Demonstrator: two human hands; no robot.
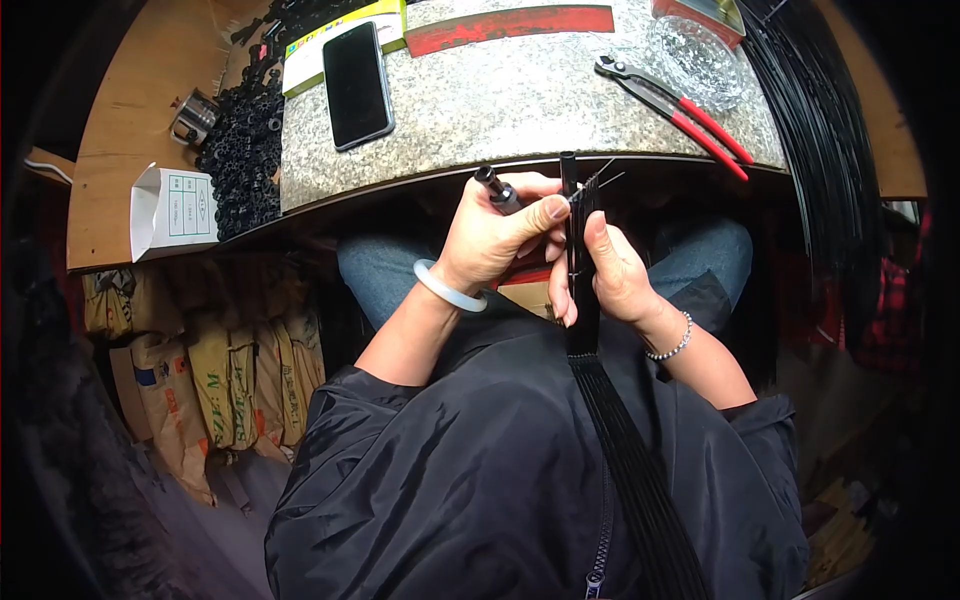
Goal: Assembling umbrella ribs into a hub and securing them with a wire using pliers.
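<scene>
My left hand, with a pale bangle at the wrist, is closed. A short black tubular part sticks up out of its grip, while thumb and fingertips pinch the top of a bundle of long thin black ribs, like those of an umbrella. My right hand, wearing a beaded bracelet, wraps the same bundle just below. A black tube rises beside the rib tops, where fine wire ends poke out to the right. From my hands the ribs run down across my dark smock. My fingers hide part of the joint.
On the speckled worktop lie a phone, red-handled pliers, a red strip and a clear dish. Small black parts heap at left beside a white box. More long black ribs hang at right.
</scene>
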